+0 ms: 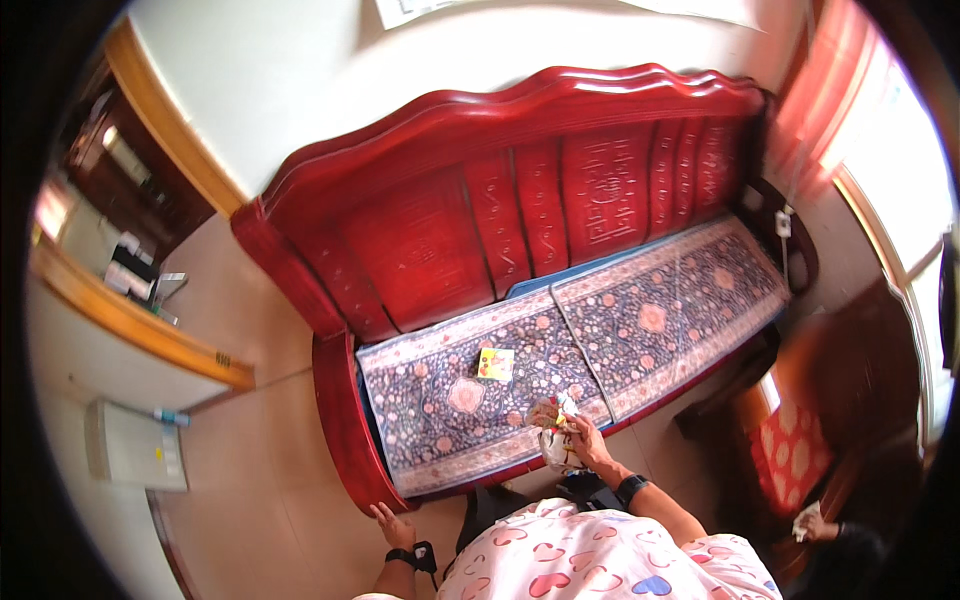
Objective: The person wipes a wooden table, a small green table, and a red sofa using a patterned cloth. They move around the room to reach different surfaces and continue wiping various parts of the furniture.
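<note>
My right hand point(589, 444) grips a crumpled plastic bag point(556, 435) with coloured print, just past the front edge of the bench seat. What the bag contains is hidden. My left hand point(392, 527) is beside the front end of the bench's red wooden armrest point(341, 427), fingers apart and holding nothing; I cannot tell whether it touches the wood. A small yellow and green box point(496, 364) lies on the floral seat mat point(517, 390) of the carved red wooden bench point(420, 247). A cord point(579, 345) crosses the mat.
At lower right, another person's hand point(823, 529) holds a whitish cloth or tissue near dark wooden furniture with a red patterned cushion point(791, 450). A white cabinet point(139, 446) stands at left, by a doorway with a wooden frame point(150, 322). A curtained window is at right.
</note>
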Available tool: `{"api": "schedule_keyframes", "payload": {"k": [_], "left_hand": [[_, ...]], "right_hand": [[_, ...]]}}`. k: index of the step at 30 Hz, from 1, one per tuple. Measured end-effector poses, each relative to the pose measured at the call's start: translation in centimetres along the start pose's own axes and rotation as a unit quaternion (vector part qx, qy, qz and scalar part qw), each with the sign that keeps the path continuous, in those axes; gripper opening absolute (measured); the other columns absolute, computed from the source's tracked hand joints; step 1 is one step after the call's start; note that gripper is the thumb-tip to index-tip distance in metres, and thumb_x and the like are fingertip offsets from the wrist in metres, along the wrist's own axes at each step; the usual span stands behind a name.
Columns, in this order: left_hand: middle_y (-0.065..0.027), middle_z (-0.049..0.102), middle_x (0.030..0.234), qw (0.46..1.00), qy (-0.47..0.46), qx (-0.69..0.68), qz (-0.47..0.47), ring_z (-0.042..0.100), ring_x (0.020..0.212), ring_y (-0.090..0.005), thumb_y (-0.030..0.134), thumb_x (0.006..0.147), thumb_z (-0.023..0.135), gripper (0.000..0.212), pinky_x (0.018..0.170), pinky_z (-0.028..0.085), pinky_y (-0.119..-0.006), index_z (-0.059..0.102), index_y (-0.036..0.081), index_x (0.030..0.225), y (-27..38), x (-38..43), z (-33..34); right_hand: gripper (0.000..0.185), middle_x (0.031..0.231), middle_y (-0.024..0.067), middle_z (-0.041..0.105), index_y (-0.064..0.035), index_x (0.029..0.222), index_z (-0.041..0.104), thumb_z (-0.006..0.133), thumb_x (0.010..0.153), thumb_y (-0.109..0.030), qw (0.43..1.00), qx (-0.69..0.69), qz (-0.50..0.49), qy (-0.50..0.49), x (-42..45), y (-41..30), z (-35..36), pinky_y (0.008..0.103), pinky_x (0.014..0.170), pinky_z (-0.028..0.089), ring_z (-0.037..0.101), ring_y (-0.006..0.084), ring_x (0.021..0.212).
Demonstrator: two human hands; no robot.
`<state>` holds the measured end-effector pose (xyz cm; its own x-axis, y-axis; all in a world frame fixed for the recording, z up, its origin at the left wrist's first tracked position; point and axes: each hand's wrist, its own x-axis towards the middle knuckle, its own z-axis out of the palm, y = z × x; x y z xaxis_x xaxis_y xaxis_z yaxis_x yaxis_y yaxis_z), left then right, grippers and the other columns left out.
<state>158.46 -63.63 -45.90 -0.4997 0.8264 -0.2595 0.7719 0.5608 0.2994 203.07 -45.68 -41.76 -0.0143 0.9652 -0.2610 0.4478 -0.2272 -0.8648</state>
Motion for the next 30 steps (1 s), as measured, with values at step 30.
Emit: {"api": "schedule_keyframes", "payload": {"k": [30], "left_hand": [[-0.0298,0.038,0.133,0.967,-0.109,-0.228,-0.034,0.036,0.125,-0.0414,0.024,0.079,0.061,0.064,0.105,0.028,-0.043,0.037,-0.004,0.132,14.4,-8.2,11.6]], "right_hand": [[0.041,0.117,0.0161,0.052,-0.0053,0.121,0.052,0.046,0.083,0.010,0.903,-0.008,-0.421,0.084,21.6,-31.4,-15.7,0.0329,0.093,0.040,0.051,0.0278,0.112]]}}
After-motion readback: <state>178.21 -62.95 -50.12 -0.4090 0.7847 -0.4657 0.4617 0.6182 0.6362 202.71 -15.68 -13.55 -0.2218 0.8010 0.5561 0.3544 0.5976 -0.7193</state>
